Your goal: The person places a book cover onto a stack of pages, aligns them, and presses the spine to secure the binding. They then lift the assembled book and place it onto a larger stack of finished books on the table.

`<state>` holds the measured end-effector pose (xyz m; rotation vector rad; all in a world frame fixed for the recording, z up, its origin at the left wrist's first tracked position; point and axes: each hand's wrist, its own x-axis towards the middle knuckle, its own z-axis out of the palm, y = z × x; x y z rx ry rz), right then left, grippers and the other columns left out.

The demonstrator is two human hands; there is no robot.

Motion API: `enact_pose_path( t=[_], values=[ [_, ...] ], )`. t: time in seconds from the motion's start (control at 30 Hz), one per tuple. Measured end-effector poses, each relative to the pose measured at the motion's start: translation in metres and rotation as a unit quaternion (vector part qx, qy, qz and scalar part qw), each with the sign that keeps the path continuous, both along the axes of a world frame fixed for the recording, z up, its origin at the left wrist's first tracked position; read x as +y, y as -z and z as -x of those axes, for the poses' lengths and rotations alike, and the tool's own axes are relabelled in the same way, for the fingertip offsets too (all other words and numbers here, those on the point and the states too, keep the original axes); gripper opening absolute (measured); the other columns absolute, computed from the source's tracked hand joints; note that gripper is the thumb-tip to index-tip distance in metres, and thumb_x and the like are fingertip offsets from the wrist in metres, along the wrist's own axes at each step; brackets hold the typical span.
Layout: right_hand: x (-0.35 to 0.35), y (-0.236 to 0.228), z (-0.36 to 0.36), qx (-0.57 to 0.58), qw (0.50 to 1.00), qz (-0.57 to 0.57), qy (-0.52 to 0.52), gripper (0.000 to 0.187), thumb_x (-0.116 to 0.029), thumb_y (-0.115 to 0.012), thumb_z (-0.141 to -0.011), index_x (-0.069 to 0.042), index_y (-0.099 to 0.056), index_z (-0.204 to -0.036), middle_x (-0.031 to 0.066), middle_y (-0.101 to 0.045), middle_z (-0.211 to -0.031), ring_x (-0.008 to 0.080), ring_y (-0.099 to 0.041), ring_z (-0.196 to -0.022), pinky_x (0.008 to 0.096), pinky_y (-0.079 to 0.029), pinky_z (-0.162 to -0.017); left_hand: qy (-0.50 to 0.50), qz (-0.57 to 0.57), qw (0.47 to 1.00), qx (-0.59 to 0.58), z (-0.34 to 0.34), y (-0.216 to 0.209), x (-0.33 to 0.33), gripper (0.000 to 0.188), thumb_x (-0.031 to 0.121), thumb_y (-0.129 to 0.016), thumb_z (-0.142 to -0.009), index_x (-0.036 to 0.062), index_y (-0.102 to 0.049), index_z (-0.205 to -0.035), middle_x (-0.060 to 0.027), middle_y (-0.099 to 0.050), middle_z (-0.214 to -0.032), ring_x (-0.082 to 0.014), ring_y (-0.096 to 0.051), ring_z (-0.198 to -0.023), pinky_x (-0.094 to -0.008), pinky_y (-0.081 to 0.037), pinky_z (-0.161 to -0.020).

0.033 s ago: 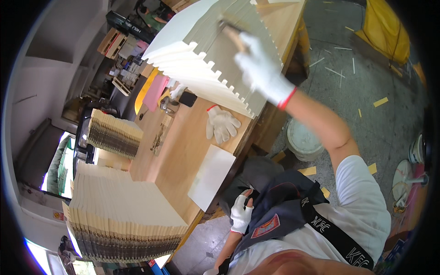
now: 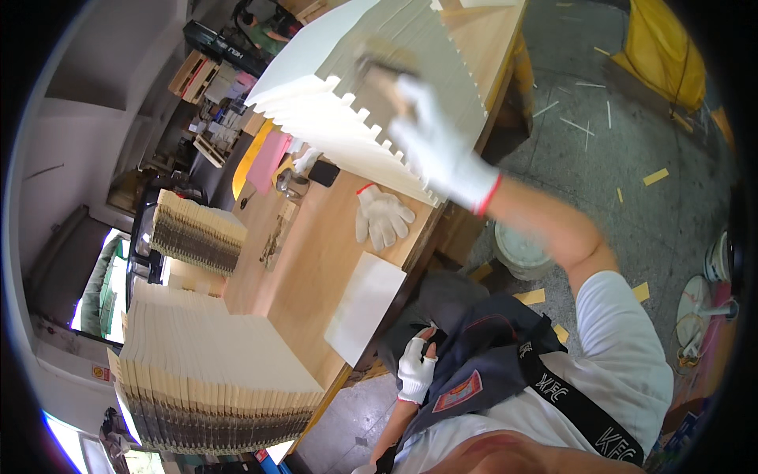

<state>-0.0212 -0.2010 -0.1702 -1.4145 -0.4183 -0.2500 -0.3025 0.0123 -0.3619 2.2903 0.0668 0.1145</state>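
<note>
My right hand [image 2: 442, 146], in a white glove with a red cuff, is closed round the wooden handle of a wide brush [image 2: 385, 83]. Motion smears both brush and fingers. The brush head is over the greyish top of a thick stack of pale sheets [image 2: 312, 122], whose edges are stepped and notched; whether the bristles touch it I cannot tell. Low in the view, my left hand [image 2: 415, 370] rests against the dark apron [image 2: 497, 336]. It wears a white glove with bare fingertips, its fingers loosely bent and apart, and nothing shows in it.
On the wooden table [image 2: 304, 253] lie a spare glove [image 2: 383, 217], a white sheet [image 2: 365, 308] and a dark box-like object [image 2: 324, 171]. Dark-edged board stacks [image 2: 221, 371] stand at left. A lidded bucket [image 2: 521, 251] and paper scraps are on the floor. Another person [image 2: 260, 33] is far back.
My right hand and the brush have shifted slightly left and toward the stack's notched edge. My left hand stays against the apron.
</note>
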Motion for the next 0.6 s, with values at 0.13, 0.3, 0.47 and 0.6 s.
enact_pose_path(
  t=[0.13, 0.3, 0.47, 0.6],
  values=[
    [0.001, 0.035, 0.083, -0.248, 0.955, 0.138, -0.088, 0.057, -0.014, -0.053, -0.101, -0.004, -0.029, -0.152, 0.0182, -0.045, -0.147, 0.0265, -0.049, -0.131, 0.0395, -0.038, -0.108, -0.001, -0.024, 1.0, -0.002, -0.002, -0.008, -0.004, 0.029, 0.015, -0.062, -0.095, 0.0048, -0.067, -0.122, -0.0147, -0.069, -0.12, -0.0294, -0.067, -0.11, -0.0336, -0.051, -0.092],
    [-0.053, -0.017, -0.009, -0.012, 0.985, -0.165, 0.038, 0.06, -0.023, -0.054, -0.101, -0.011, -0.028, -0.153, 0.0033, -0.059, -0.099, 0.0062, -0.043, -0.055, 0.0219, -0.035, -0.045, -0.024, 0.014, 1.0, -0.009, 0.01, 0.002, 0.015, 0.03, 0.017, -0.062, -0.096, 0.0019, -0.066, -0.122, -0.0155, -0.069, -0.12, -0.0304, -0.067, -0.109, -0.0335, -0.051, -0.093],
    [-0.087, -0.037, -0.106, 0.031, 0.99, -0.138, -0.002, 0.059, -0.023, -0.055, -0.1, -0.014, -0.029, -0.152, 0.0001, -0.051, -0.085, 0.0062, -0.045, -0.055, 0.0246, -0.037, -0.043, 0.034, -0.003, 0.998, -0.056, -0.021, -0.014, 0.022, 0.03, 0.013, -0.061, -0.095, 0.0009, -0.066, -0.122, -0.0176, -0.068, -0.119, -0.0328, -0.066, -0.112, -0.0361, -0.05, -0.096],
    [-0.02, 0.014, -0.019, -0.123, 0.992, 0.035, 0.02, 0.054, -0.021, -0.052, -0.101, -0.01, -0.03, -0.148, 0.0147, -0.054, -0.109, 0.0222, -0.055, -0.085, 0.0345, -0.045, -0.072, 0.006, -0.004, 0.994, -0.111, -0.083, -0.098, 0.023, 0.034, 0.012, -0.058, -0.095, 0.001, -0.063, -0.127, -0.0145, -0.068, -0.122, -0.0258, -0.064, -0.116, -0.0367, -0.047, -0.101]
  ],
)
